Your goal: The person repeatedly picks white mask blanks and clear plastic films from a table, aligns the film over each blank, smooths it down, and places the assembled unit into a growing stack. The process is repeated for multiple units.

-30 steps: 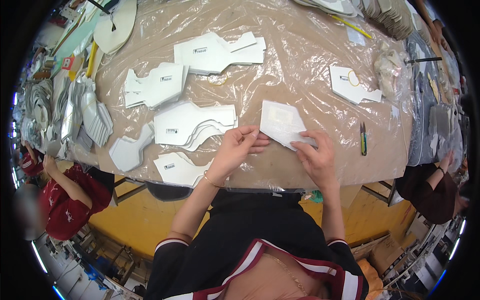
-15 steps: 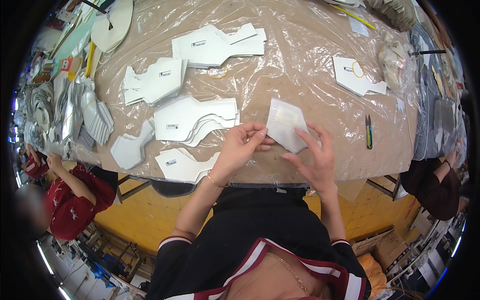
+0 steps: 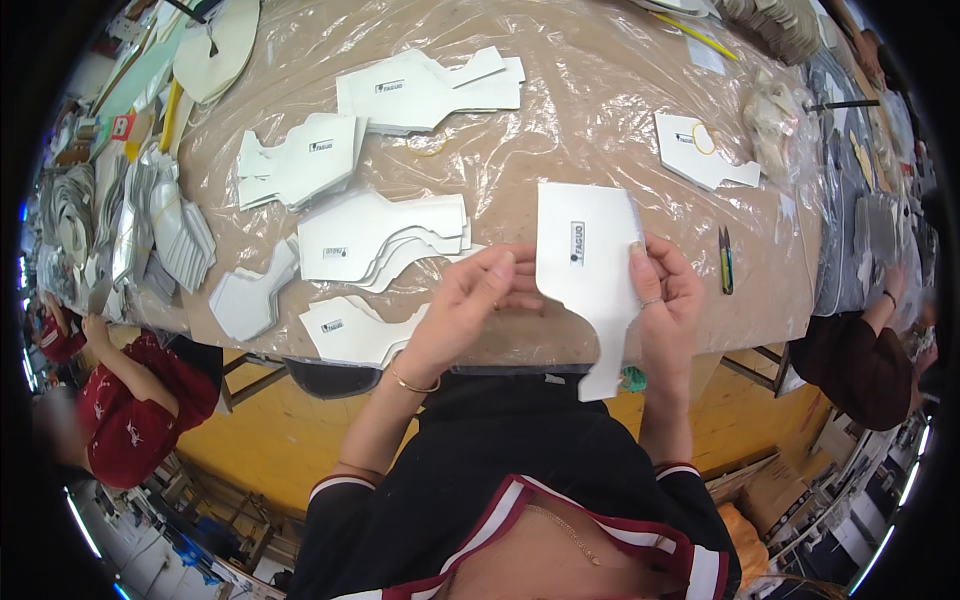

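Observation:
My right hand [image 3: 668, 300] grips a white cut-out panel [image 3: 598, 215] by its right edge, thumb on the front face and fingers behind. The panel has a broad upper part with a small dark printed mark and a narrow curved tail hanging down past the table's front edge. At its left edge is my left hand [image 3: 462, 305], thumb raised and fingers apart, reaching to the panel without closing on it. Left of that hand lie a fanned stack of similar white panels [image 3: 375, 225] and a smaller white stack [image 3: 350, 325].
Further white stacks [image 3: 425, 95] lie on the plastic-covered table [image 3: 580, 110]. To the right are thread snips [image 3: 726, 262], a white panel with a yellow band [image 3: 685, 145] and a clear bag [image 3: 778, 130]. Grey pieces [image 3: 180, 225] crowd the left edge. Co-workers sit at both sides.
The plain whitish piece between my hands has given way to a printed white panel with a tail, held up in my right hand. The view has shifted slightly.

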{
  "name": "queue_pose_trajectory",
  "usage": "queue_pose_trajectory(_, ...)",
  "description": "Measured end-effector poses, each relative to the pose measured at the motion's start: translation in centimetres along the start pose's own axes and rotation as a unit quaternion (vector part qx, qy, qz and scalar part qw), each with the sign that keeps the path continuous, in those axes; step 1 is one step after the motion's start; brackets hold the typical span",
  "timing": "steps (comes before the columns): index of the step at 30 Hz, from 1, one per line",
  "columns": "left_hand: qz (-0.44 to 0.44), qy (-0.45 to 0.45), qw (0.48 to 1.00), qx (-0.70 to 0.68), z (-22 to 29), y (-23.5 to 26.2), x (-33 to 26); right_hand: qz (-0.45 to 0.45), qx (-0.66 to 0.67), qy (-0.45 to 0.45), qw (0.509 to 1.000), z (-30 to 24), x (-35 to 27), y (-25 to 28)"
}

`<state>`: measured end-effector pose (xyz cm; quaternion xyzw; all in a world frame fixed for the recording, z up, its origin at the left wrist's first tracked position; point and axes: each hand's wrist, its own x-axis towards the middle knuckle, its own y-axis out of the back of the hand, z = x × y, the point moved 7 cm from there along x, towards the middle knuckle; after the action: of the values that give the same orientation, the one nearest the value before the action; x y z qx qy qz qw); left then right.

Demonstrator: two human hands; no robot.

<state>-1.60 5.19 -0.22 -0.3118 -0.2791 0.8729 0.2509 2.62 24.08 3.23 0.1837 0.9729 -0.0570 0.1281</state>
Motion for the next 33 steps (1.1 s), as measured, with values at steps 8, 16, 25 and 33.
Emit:
queue_pose_trajectory(8,0.041,-0.044,0.99,0.127,0.5,0.0,0.5,-0.028,0.026,-0.023,0.999,1.3,-1.3,-2.2)
queue_pose_trajectory(16,-0.05,0.035,0.957,0.283,1.5,0.7,1.2,-0.041,0.005,-0.037,0.998,2.5,-0.6,-0.9)
queue_pose_trajectory(25,-0.027,0.043,0.947,0.318,1.4,1.4,3.4,-0.024,0.018,-0.095,0.995,4.8,-0.7,0.2)
queue_pose_trajectory(33,0.01,0.048,0.948,0.314,1.0,2.2,4.0,-0.033,0.025,-0.126,0.991,5.7,-1.2,0.2)
